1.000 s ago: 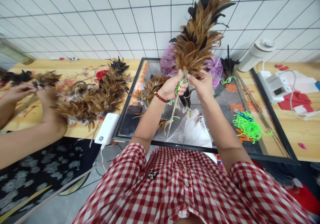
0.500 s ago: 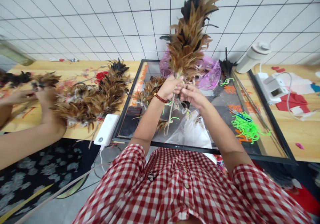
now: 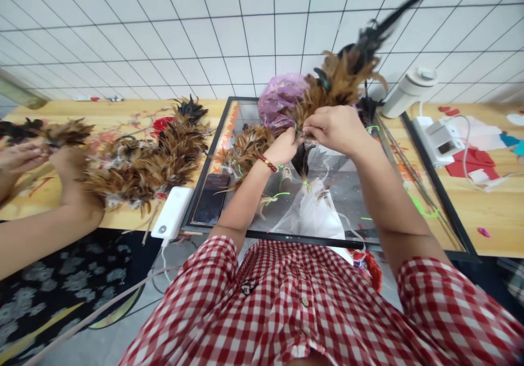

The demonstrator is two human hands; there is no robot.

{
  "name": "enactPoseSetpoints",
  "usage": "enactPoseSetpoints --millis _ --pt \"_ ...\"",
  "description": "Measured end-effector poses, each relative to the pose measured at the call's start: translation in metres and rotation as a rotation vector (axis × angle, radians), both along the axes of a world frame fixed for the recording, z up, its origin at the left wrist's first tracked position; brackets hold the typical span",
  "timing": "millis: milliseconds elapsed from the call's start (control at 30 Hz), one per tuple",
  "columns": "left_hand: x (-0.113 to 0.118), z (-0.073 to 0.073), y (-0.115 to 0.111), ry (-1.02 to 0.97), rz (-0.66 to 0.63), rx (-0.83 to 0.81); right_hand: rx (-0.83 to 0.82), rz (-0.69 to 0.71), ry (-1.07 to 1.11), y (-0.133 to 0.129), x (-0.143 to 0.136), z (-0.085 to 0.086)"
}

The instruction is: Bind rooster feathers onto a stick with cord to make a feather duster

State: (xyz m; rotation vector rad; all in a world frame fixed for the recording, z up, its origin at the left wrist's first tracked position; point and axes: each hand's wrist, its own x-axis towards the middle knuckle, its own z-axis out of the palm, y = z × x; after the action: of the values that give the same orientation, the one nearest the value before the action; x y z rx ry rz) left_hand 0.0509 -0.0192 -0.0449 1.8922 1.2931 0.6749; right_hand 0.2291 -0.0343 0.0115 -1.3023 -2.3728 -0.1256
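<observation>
A feather duster [image 3: 344, 79] of brown and black feathers leans up and to the right above the glass-topped board, its dark tip blurred. My left hand [image 3: 283, 147], wearing a beaded bracelet, is closed around its lower end. The fingers of my right hand [image 3: 338, 129] are pinched together at the same end, touching or nearly touching the left fingertips; what lies between them is hidden. Beneath my hands lie a small dark feather bunch [image 3: 302, 161] and a white plastic bag [image 3: 321, 210]. Brown feathers [image 3: 249, 142] sit left of my left hand.
A purple plastic bag [image 3: 282, 96] is behind my hands. A phone [image 3: 210, 197] and a power bank [image 3: 172, 211] lie left. A white bottle [image 3: 409, 92], thin sticks [image 3: 399, 153] and green ties [image 3: 421, 205] are right. A co-worker's hands [image 3: 67, 164] work beside a feather pile [image 3: 164, 164].
The feather duster has tilted from upright to the right. My right hand has moved up and turned over onto its base. My right forearm now covers most of the green ties.
</observation>
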Motion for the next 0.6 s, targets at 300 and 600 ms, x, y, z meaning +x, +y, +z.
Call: enactPoseSetpoints --millis 300,600 --pt "0.013 0.022 -0.032 0.783 -0.051 0.453 -0.219 0.024 0.056 0.058 0.009 -0.007" --pt "-0.008 0.017 -0.014 0.721 -0.169 0.523 -0.382 -0.181 0.372 0.083 0.039 -0.012"
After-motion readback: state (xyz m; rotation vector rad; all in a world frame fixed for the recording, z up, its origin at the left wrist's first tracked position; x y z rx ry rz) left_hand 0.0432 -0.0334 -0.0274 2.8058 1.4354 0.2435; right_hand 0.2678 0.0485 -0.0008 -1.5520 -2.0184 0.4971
